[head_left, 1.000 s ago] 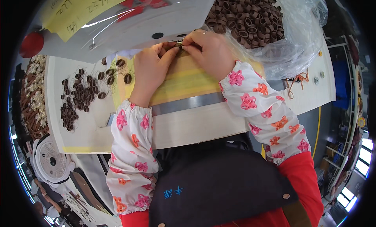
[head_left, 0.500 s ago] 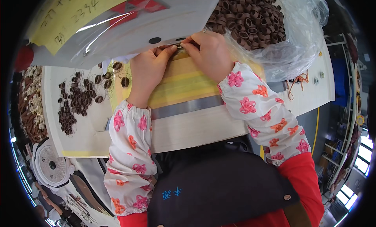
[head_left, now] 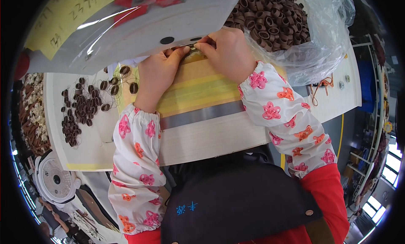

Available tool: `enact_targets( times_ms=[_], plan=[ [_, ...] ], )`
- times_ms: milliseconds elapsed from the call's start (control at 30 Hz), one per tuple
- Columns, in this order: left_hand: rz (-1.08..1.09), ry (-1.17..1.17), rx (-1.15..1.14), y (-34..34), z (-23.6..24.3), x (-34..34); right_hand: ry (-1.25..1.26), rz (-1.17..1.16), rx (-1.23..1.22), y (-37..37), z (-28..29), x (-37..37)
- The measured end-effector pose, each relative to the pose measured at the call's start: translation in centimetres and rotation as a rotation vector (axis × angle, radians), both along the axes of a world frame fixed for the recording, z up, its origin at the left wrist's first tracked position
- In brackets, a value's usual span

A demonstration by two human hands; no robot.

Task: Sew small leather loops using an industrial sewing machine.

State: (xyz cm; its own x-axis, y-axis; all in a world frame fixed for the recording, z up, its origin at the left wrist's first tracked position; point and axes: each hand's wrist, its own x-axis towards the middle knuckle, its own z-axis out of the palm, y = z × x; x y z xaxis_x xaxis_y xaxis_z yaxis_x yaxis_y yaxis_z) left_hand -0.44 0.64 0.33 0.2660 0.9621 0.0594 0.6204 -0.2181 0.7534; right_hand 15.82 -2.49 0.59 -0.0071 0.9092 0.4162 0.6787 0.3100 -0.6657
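Observation:
My left hand (head_left: 158, 73) and my right hand (head_left: 228, 52) meet at the far edge of a yellow-taped pad (head_left: 198, 90) on the pale work board (head_left: 202, 138). Between the fingertips of both hands sits a small brown ring-shaped part (head_left: 193, 48), pinched from both sides. It lies just under the lower edge of a grey panel (head_left: 139, 31) with dark holes. Both forearms wear white sleeves with pink and orange flowers. The part is mostly hidden by my fingers.
A clear plastic bag (head_left: 295, 37) full of brown rings lies at the upper right. Loose brown rings (head_left: 84, 109) are scattered on the board at left. A white fan (head_left: 55, 180) sits lower left. A yellow label (head_left: 67, 16) is on the panel.
The view has tilted so the grey panel covers more of the top. Both hands stay together on the small part at the pad's far edge.

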Motion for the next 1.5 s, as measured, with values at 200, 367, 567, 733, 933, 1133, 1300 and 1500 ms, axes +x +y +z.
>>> enact_targets(
  times_ms=[200, 367, 567, 733, 933, 1133, 1300, 1500],
  plan=[
    [-0.005, 0.007, -0.026, 0.0, 0.3, 0.1, 0.007, -0.01, -0.021, 0.1, 0.2, 0.0],
    [0.032, 0.038, -0.097, -0.1, 0.7, -0.3, 0.004, -0.012, -0.036, 0.4, -0.2, -0.4],
    [0.016, 0.027, -0.066, 0.1, 0.2, -0.1, -0.002, -0.015, 0.02, 0.4, -0.4, 0.1],
    [0.02, 0.001, -0.07, 0.1, 0.0, -0.5, -0.009, -0.024, 0.034, 0.4, -0.5, -0.2],
    [0.026, -0.007, -0.064, -0.2, 0.7, 0.3, 0.033, -0.008, 0.036, 0.3, -0.9, 0.1],
    [-0.081, -0.1, 0.202, -0.5, -0.1, -0.2, 0.022, 0.067, 0.112, -0.2, -0.5, 0.5],
    [-0.154, 0.134, 0.45, -3.8, 0.7, -2.7, -0.103, -0.163, 0.093, -0.9, 1.7, 3.2],
    [0.023, 0.219, 0.442, -3.4, 0.5, -8.9, -0.499, -0.245, 0.045, -0.6, 1.7, 4.4]
  ],
)
